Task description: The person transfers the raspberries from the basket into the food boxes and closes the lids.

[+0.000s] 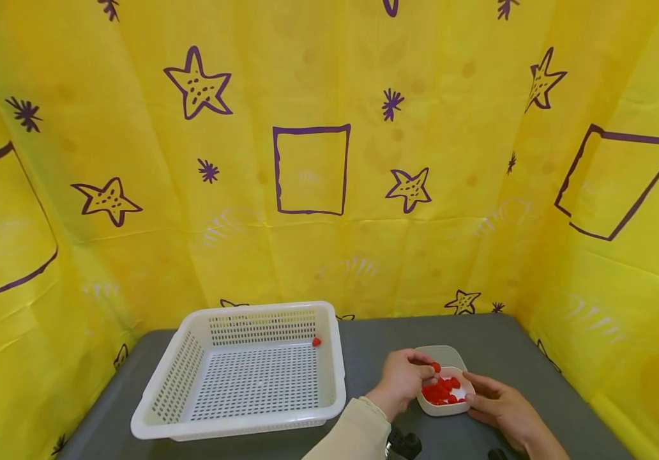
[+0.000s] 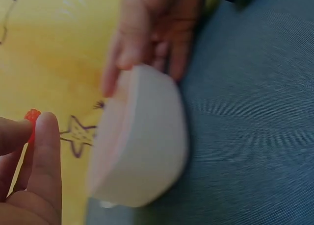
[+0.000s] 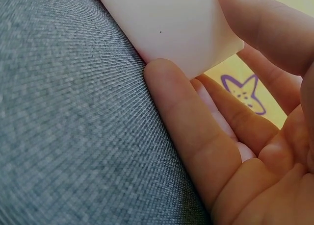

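My left hand pinches a small bumpy red raspberry between thumb and finger, over the near-left rim of a small white box. Inside the box lie several more red raspberries, with some of the white bottom showing. At the box's right side is my right hand, holding the wall with thumb and fingers. In the right wrist view, the index finger lies low along the box's outer wall, close to the table. The left wrist view shows the box blurred.
A large white slotted basket stands on the left of the grey table, with one red raspberry in its back right corner. A pale translucent lid lies behind the box. Yellow patterned curtain surrounds the table's back and sides.
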`<state>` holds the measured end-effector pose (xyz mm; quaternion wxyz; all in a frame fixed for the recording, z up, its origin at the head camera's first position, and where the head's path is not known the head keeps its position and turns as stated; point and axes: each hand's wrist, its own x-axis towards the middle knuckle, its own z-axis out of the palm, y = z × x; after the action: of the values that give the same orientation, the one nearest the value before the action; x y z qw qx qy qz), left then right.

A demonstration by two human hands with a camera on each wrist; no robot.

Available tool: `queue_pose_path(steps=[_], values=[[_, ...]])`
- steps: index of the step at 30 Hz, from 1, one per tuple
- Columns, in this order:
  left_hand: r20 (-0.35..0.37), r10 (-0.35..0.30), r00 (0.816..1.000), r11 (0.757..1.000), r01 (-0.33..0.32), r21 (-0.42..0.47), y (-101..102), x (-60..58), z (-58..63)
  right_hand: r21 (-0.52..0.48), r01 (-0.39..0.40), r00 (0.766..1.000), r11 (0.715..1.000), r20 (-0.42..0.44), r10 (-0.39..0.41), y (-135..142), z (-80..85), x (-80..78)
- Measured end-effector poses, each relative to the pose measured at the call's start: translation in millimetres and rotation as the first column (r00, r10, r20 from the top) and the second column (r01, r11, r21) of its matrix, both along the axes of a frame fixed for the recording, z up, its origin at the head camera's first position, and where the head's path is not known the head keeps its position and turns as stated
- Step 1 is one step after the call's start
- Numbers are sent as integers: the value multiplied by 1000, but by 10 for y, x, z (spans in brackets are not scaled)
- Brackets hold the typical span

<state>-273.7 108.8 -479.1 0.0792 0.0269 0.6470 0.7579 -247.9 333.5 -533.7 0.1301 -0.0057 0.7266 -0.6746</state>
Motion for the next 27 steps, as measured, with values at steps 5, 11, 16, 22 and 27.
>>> queue_pose_path(steps=[5,11,16,22,27], values=[[13,3,1000,999,-3,-36,71,32,-141,-9,-4,1000,1000,-5,4,3,-5,2],[-7,21,1000,997,-21,-79,104,33,-188,-13,-4,1000,1000,-5,4,-6,-8,5],[-42,1,999,993,-6,-114,70,19,-191,-10,-3,1000,1000,-1,3,-15,-4,6],[-30,-36,999,990,32,-138,40,36,-90,-10,-3,1000,1000,1,3,-12,-9,-12],[-38,-62,997,998,62,-7,-55,62,349,4,6,1000,1000,15,-6,-2,-21,-23]])
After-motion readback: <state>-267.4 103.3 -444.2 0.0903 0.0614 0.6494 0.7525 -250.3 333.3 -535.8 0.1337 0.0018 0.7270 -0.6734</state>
